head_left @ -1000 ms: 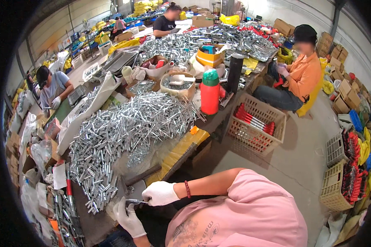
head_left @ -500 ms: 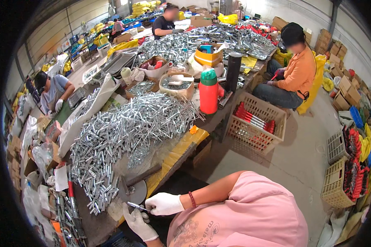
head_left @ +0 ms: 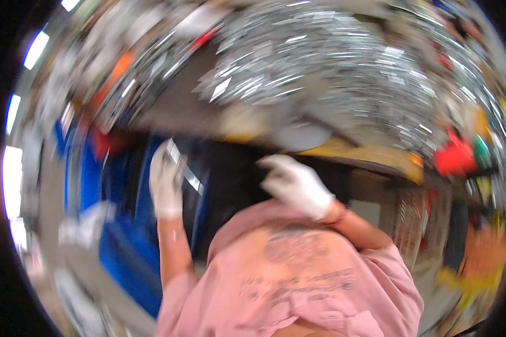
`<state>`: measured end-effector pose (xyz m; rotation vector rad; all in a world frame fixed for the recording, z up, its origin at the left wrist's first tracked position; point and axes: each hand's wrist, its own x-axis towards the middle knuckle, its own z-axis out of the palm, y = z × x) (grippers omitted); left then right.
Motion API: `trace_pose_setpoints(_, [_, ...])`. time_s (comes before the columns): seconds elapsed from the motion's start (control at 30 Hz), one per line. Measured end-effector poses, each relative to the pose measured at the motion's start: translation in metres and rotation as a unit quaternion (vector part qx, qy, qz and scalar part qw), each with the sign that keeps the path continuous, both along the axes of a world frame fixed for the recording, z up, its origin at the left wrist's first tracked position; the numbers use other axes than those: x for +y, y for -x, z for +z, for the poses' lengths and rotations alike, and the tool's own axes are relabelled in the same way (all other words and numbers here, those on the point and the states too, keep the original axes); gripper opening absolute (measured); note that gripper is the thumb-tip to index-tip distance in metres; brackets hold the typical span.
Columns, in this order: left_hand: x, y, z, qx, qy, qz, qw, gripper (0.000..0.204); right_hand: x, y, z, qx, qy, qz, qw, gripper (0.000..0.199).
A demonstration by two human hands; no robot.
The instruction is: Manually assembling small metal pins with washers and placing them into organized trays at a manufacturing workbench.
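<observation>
My left hand (head_left: 166,188), in a white glove, is over the dark gap beside blue containers. Its closed fingers hold a short shiny metal rod (head_left: 193,180), which slants down to the right past the fingertips. My right hand (head_left: 298,188), also gloved in white, is apart from it in front of my pink shirt. Its fingers point left, somewhat apart, and no object shows in them. Beyond the hands a grey disc (head_left: 302,135) sits at the table edge, near a large heap of silvery metal rods (head_left: 320,62). Motion blurs the view.
Yellow covering (head_left: 371,154) runs along the table's near edge. Blue containers (head_left: 128,258) stand at my left. A red bottle with a green top (head_left: 455,157) is on the right, with a pale crate (head_left: 410,222) below. A person in orange (head_left: 486,253) sits at far right.
My view has swung left and down. My hands, together at the metal rod before, are now apart. The left hand has carried the rod left; the right has let go.
</observation>
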<state>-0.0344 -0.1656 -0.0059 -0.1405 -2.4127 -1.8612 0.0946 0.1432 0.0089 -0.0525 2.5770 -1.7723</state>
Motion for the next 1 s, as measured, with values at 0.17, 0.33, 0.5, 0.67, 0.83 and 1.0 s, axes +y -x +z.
trace_pose_setpoints(0.17, [-0.181, -0.005, -0.061, -0.074, 0.012, 0.196, 0.978, 0.056, 0.007, -0.001, -0.011, -0.145, 0.111, 0.004, 0.983, 0.05])
trace_pose_setpoints(0.33, [-0.314, -0.061, -0.141, -0.224, 0.112, 0.3, 0.92, 0.052, -0.009, 0.007, -0.009, -0.208, 0.14, 0.036, 0.967, 0.049])
trace_pose_setpoints(0.5, [-0.27, -0.057, -0.147, -0.233, 0.18, 0.312, 0.903, 0.012, -0.021, 0.007, -0.011, -0.22, 0.107, 0.025, 0.969, 0.05])
trace_pose_setpoints(0.67, [-0.254, -0.047, -0.153, -0.244, 0.249, 0.316, 0.882, 0.013, -0.024, 0.005, -0.016, -0.236, 0.119, 0.03, 0.964, 0.05])
trace_pose_setpoints(0.83, [-0.273, -0.022, -0.189, -0.318, 0.324, 0.34, 0.823, 0.029, -0.023, 0.003, -0.016, -0.238, 0.119, 0.028, 0.964, 0.049])
trace_pose_setpoints(1.0, [-0.296, -0.037, -0.219, -0.318, 0.492, 0.284, 0.759, 0.029, -0.021, 0.01, -0.024, -0.242, 0.112, 0.043, 0.963, 0.047])
